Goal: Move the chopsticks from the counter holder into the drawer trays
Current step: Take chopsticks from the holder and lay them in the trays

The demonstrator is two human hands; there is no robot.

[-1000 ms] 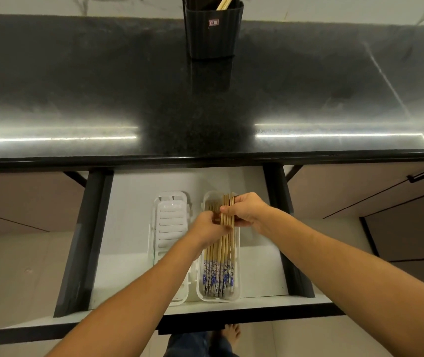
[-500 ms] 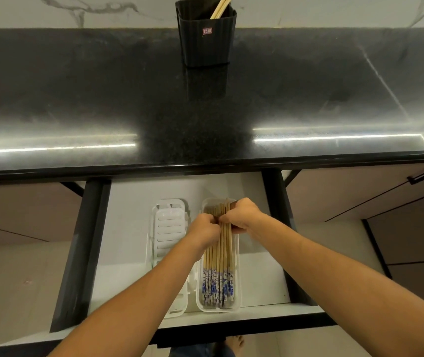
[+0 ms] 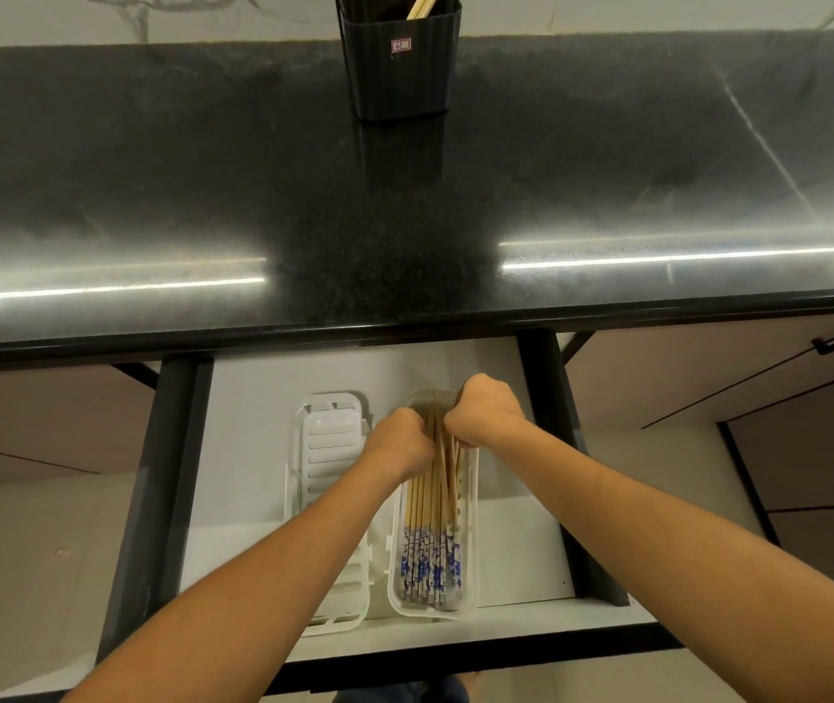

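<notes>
Chopsticks [image 3: 427, 504] fill the right tray [image 3: 472, 540], left hand [image 3: 399, 441] and right hand [image 3: 488, 413] both curled round them; the holder [image 3: 399, 78] at the worktop's [image 3: 151, 154] back edge bears an unreadable label [image 3: 401, 44].

We see a bunch of wooden chopsticks [image 3: 427, 504] with blue and white ends lying flat in the clear right tray [image 3: 472, 499] of the open drawer [image 3: 252, 423]. Our left hand [image 3: 399, 441] and right hand [image 3: 488, 411] grip their plain ends. The white left tray [image 3: 328, 449] lies just beside it. The black holder [image 3: 399, 78] stands on the counter [image 3: 151, 170], with a few pale sticks [image 3: 422, 3] poking out.
</notes>
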